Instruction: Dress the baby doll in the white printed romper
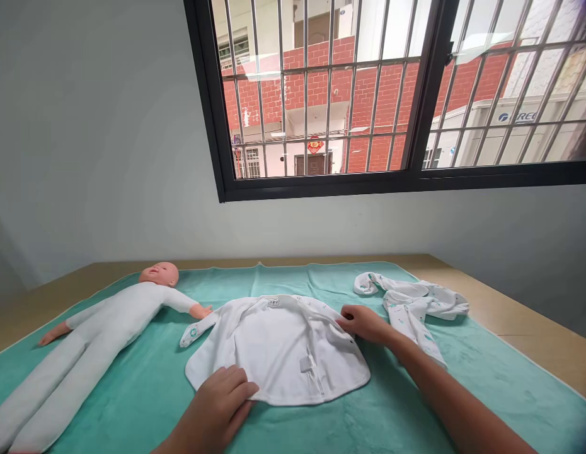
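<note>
A white baby shirt [278, 347] lies spread open, inside upward, on the green cloth. Its neck label faces the wall, and one patterned sleeve [198, 329] sticks out to the left. My left hand [222, 403] pinches the shirt's near hem, left of the middle. At the upper right edge, my right hand [363, 323] has its fingers closed on the fabric by the shoulder; the sleeve on that side is hidden. A baby doll [99, 328] in a white body lies face up on the left, one hand close to the left sleeve.
A crumpled white patterned baby garment [416, 299] lies on the right, beyond my right forearm. The green cloth [378, 416] covers most of the wooden table [524, 321]. Behind stand a grey wall [108, 157] and a barred window [321, 94].
</note>
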`<state>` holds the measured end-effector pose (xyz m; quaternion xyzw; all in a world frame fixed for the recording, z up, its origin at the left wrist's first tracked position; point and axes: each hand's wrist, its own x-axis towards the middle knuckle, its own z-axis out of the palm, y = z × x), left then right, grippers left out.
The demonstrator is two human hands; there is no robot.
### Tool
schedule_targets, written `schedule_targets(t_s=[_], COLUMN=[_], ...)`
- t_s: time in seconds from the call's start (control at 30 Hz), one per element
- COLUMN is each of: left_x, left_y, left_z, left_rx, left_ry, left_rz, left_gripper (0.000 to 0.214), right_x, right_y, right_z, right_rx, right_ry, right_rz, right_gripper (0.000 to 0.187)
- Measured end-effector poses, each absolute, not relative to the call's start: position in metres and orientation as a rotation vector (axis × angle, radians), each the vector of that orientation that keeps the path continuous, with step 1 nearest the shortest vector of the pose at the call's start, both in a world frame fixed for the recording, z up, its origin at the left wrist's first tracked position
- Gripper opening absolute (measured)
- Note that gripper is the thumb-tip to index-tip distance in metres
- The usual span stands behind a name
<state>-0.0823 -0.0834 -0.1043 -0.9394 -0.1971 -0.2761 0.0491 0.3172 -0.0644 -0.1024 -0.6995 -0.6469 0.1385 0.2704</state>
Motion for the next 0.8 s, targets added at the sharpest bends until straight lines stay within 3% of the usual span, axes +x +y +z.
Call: schedule_targets(t_s=[0.13, 0.23, 0.37, 0.6, 0.8], left_x=[-0.08, -0.074, -0.069, -0.103, -0.128], left_y=[-0.086, -0.092, -0.096, -0.056, -0.03], left_z=[-0.107, -0.107, -0.103, -0.113, -0.118], left_rx=[-2.841, -2.864, -2.927, -2.538, -2.332], left_ry=[-0.566, -0.586, -0.63, -1.378, -2.043], left_rz=[-0.97, -0.981, -0.887, -0.951, -0.668], left_gripper=[0.015, 0.014, 0.017, 0.026, 0.039], right_x=[0.315, 0.307, 0.311, 0.319, 0.304], right_y=[-0.065, -0.063, -0.06, -0.072, -0.112], right_z=[-0.094, -0.094, -0.101, -0.099, -0.101], right_rx=[-1.549, -1.275, -1.29, -1.844, -1.979], right_ry=[-1.183, -0.778, -0.718, -1.579, -1.802], right_rz=[0.972, 1.102, 0.963, 0.539, 0.269], right_gripper=[0.037, 0.03, 0.027, 0.059, 0.036])
